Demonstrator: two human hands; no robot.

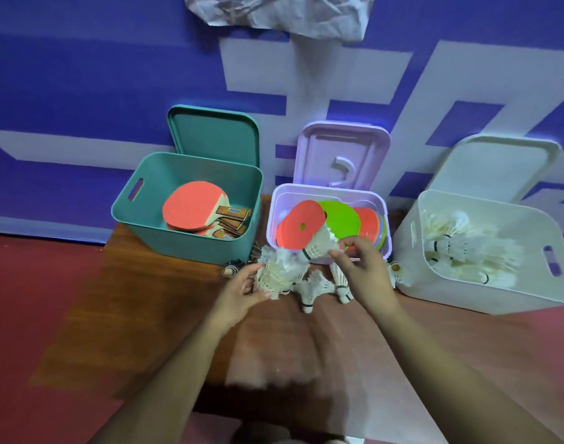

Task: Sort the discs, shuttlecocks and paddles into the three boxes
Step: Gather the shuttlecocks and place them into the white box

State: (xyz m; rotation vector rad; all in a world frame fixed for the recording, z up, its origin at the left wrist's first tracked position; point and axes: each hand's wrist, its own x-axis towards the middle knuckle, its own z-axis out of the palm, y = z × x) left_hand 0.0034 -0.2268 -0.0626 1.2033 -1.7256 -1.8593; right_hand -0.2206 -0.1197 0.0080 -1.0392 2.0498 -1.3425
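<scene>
Wall (pixel 82 91): blue-violet, crossed by broad pale grey angular bands.
Sheet (pixel 290 14): greyish white.
Left box (pixel 184 245): teal all over.
Left lid (pixel 215 136): the same teal.
Paddles (pixel 191 208): coral-red faces, cream edges, brown wood-grain handles with dark trim.
Middle box (pixel 272 219): pale lilac.
Middle lid (pixel 316 149): pale lilac.
Discs (pixel 301 225): orange-red in front, green showing through one centre hole; a lime green one behind it, then more orange-red; thin blue and yellow edges at the far right.
Right box (pixel 466 293): white.
Right lid (pixel 498 165): white.
Shuttlecocks (pixel 319 283): white feathers, a dark band near each pale cork.
Table (pixel 165 315): reddish-brown wood grain.
Floor (pixel 34 315): dull red.
</scene>
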